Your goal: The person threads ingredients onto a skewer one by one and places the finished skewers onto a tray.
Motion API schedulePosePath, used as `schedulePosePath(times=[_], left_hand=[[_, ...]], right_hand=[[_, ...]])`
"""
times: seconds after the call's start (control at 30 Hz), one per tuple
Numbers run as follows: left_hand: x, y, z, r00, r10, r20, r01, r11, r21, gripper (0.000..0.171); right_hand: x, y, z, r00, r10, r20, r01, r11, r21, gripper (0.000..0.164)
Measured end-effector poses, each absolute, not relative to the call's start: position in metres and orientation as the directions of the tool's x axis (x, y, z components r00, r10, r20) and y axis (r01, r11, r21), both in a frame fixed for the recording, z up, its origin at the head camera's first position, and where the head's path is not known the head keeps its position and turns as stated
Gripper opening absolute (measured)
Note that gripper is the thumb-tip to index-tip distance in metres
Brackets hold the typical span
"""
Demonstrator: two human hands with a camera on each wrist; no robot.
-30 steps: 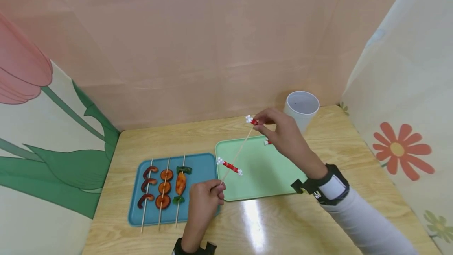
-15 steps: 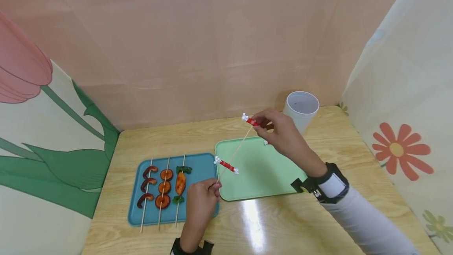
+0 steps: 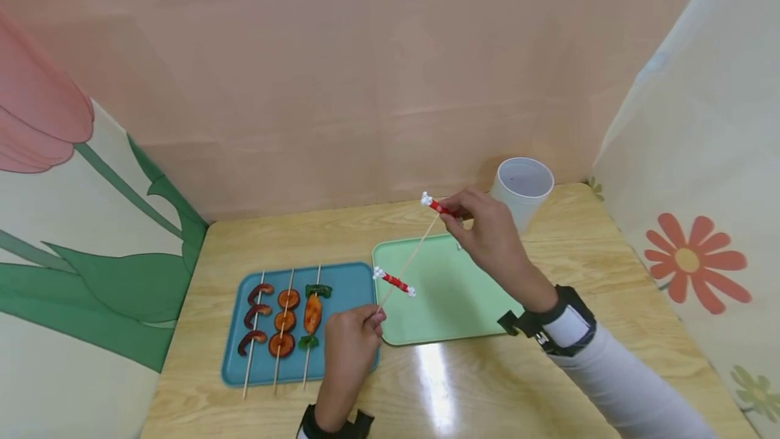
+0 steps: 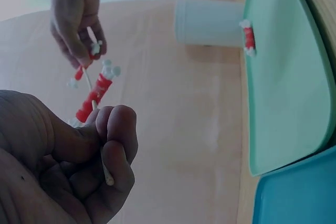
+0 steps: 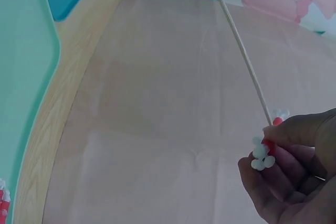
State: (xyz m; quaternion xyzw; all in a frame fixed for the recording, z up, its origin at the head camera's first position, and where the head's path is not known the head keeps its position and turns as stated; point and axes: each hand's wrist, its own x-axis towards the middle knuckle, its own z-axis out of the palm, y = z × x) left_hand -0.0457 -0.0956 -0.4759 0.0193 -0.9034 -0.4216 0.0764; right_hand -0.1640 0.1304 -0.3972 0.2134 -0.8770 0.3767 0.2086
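Note:
My left hand [image 3: 350, 344] pinches a thin wooden skewer [image 3: 420, 244] near its lower end. It slants up to the right, over the green tray [image 3: 439, 317]. Threaded crosswise on its lower part is a red, bone-shaped piece with white knobbed ends [image 3: 396, 282]. Between thumb and fingers, my right hand [image 3: 487, 232] holds a second such red piece [image 3: 434, 205] at the skewer's upper tip. The fingers partly cover this piece; in the right wrist view its white knobs [image 5: 261, 156] stick out. A third red bone-shaped piece [image 4: 249, 38] lies on the green tray.
Left of the green tray, a blue tray [image 3: 231, 358] bears three loaded skewers: curled brown pieces [image 3: 254, 316], round slices [image 3: 284, 321], and an orange piece [image 3: 312, 314] between green ones. Behind the right hand stands a white cup [image 3: 523, 192], near the back wall.
The held red piece stays at the skewer's tip, shifting only slightly. The left hand with the skewer has moved up a little. Both hands keep their grip.

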Motion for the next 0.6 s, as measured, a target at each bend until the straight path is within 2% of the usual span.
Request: schedulePosePath(times=[0.3, 0.5, 0.6], left_hand=[[-0.044, -0.097, -0.473, -0.99, -0.108, 0.088, 0.0, 0.635, 0.773, 0.015], [-0.042, -0.102, -0.474, -0.986, -0.161, 0.039, -0.06, 0.57, 0.819, 0.016], [-0.042, -0.102, -0.475, -0.984, -0.172, 0.048, -0.064, 0.588, 0.806, 0.015]], right_hand=[[-0.159, 0.127, -0.396, -0.765, -0.277, 0.581, -0.598, 0.641, -0.482, 0.017], [-0.159, 0.13, -0.387, -0.85, -0.268, 0.454, -0.519, 0.569, -0.637, 0.021], [-0.159, 0.132, -0.384, -0.867, -0.258, 0.426, -0.493, 0.572, -0.656, 0.022]])
